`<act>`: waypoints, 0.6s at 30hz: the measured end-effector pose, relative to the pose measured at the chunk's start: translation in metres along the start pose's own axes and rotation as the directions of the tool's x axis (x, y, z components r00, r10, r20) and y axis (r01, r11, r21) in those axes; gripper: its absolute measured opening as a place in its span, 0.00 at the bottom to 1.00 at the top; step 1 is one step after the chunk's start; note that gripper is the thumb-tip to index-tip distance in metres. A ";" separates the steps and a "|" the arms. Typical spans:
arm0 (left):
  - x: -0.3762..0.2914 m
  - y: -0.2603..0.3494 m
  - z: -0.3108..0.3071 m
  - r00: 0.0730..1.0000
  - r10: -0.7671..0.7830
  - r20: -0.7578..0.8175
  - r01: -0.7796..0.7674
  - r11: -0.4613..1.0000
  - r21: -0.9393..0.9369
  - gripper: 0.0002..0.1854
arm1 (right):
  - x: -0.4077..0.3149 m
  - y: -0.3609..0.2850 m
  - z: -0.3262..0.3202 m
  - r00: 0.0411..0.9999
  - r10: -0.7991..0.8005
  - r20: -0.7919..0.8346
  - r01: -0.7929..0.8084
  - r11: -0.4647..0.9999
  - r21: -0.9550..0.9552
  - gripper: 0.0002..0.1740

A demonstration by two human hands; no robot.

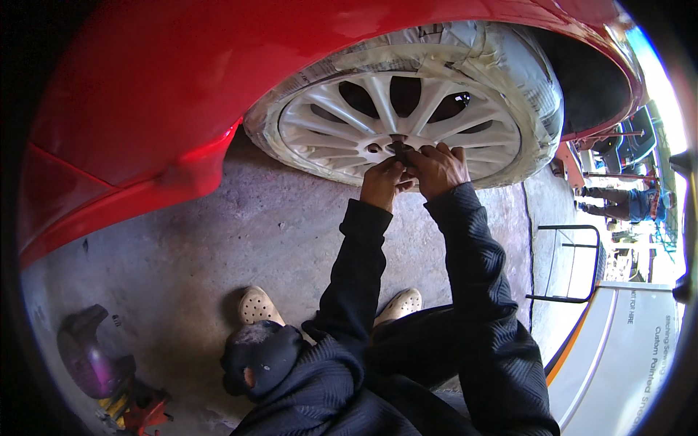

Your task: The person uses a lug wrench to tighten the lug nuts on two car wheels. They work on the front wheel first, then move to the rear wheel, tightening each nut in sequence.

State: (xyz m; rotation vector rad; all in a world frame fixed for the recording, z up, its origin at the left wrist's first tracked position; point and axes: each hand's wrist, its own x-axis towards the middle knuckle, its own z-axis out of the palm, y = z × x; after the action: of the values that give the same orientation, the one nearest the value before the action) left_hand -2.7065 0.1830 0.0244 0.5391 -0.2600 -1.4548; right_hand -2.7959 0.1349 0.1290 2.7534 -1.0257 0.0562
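Note:
A white multi-spoke wheel rim (pixel 349 131) stands upright in the wheel arch of a red car, its tire (pixel 523 82) wrapped in newspaper and masking tape. Both hands meet in front of the rim's hub. My left hand (pixel 381 182) pinches the near side of a small dark object (pixel 399 150) at the hub, its fingers bent. My right hand (pixel 439 169) grips the same object from the right, partly hiding it. Whether it is a lug nut or a tool part cannot be told. A bare lug hole (pixel 374 147) shows to the left of the fingers.
Red body panels (pixel 136 98) overhang the wheel. A purple-lit dark object (pixel 95 354) and a red tool, possibly a jack (pixel 147 409), lie at lower left. At right are a black metal frame (pixel 594 261), a white vehicle panel (pixel 611 338) and a distant person (pixel 632 204).

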 end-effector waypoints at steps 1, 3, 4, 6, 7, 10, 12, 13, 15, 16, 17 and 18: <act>0.001 -0.003 0.000 1.000 -0.007 -0.002 0.007 1.000 -0.029 0.15 | 0.001 0.000 0.001 0.999 -0.031 -0.024 0.030 0.999 -0.030 0.13; 0.003 -0.007 -0.001 0.998 0.034 -0.058 -0.034 0.999 0.005 0.16 | -0.001 -0.002 0.010 0.997 0.026 -0.079 -0.026 1.000 0.000 0.12; 0.004 -0.007 -0.003 0.995 0.037 -0.094 -0.035 0.999 0.028 0.16 | -0.004 -0.004 0.018 0.991 0.061 -0.120 -0.058 0.998 0.027 0.12; 0.004 -0.005 -0.004 0.989 0.115 -0.094 -0.101 0.984 0.147 0.18 | -0.011 -0.015 0.046 0.959 0.174 -0.225 -0.116 0.962 0.246 0.11; 0.003 -0.001 -0.005 0.984 0.148 -0.103 -0.123 0.969 0.216 0.18 | -0.014 -0.021 0.062 0.942 0.263 -0.208 -0.172 0.912 0.372 0.11; -0.002 0.016 0.000 0.933 0.352 -0.076 -0.169 0.615 0.770 0.16 | -0.018 -0.032 0.107 0.891 0.429 -0.149 -0.157 0.599 0.786 0.15; -0.008 0.027 0.009 0.884 0.467 -0.013 -0.148 0.307 0.940 0.13 | -0.006 -0.048 0.136 0.843 0.536 0.031 -0.099 0.100 0.990 0.18; -0.010 0.033 0.012 0.868 0.497 0.007 -0.177 0.295 0.939 0.13 | 0.004 -0.058 0.146 0.813 0.580 0.046 0.006 -0.088 0.996 0.20; -0.014 0.042 0.012 0.788 0.607 0.104 -0.312 0.249 0.917 0.13 | 0.016 -0.085 0.157 0.726 0.685 0.052 0.157 -0.239 0.958 0.21; -0.016 0.046 0.007 0.771 0.636 0.034 -0.264 0.271 0.926 0.12 | 0.022 -0.100 0.156 0.679 0.731 0.067 0.237 -0.304 0.923 0.22; -0.019 0.049 -0.002 0.716 0.698 -0.008 -0.272 0.290 0.918 0.11 | 0.025 -0.109 0.150 0.601 0.781 0.168 0.292 -0.411 0.864 0.23; -0.022 0.052 -0.014 0.655 0.749 -0.099 -0.200 0.298 0.933 0.10 | 0.023 -0.112 0.138 0.658 0.737 0.152 0.253 -0.408 0.877 0.24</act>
State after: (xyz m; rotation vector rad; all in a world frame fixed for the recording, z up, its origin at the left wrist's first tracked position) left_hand -2.6570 0.2082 0.0415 1.5475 -0.6836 -0.3407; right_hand -2.7100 0.1753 -0.0235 2.1656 -1.9736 3.2932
